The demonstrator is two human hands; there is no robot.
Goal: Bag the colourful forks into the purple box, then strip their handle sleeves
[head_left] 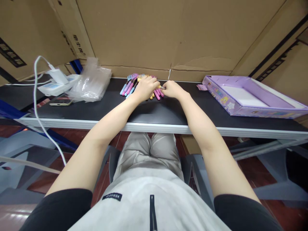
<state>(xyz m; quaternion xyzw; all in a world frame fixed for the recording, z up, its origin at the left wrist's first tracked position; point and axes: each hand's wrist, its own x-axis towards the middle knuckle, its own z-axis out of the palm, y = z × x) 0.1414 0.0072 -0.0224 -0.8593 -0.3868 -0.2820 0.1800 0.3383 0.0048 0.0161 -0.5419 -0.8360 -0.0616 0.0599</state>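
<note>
Several colourful pen-like sticks with toothed, comb-like heads (pixel 128 87) lie in a fan on the black tabletop, in blue, purple, pink and yellow. My left hand (pixel 146 87) is over the middle of them, its fingers closed around a yellow pen-like stick (pixel 159 86). Close on its right, my right hand (pixel 172 89) pinches the dark section at the other end of that same stick. Pink handles (pixel 157 94) stick out below and between my hands. Part of the pile is hidden under my left hand, and the held stick's head cannot be made out clearly.
At the right stands an open purple printed box (pixel 252 110), with a small pink packet (pixel 201 87) beside it. To the left are clear plastic bags (pixel 92 81), a phone (pixel 61 101) and a white power strip with a charger (pixel 59 77). Cardboard (pixel 154 35) walls the back.
</note>
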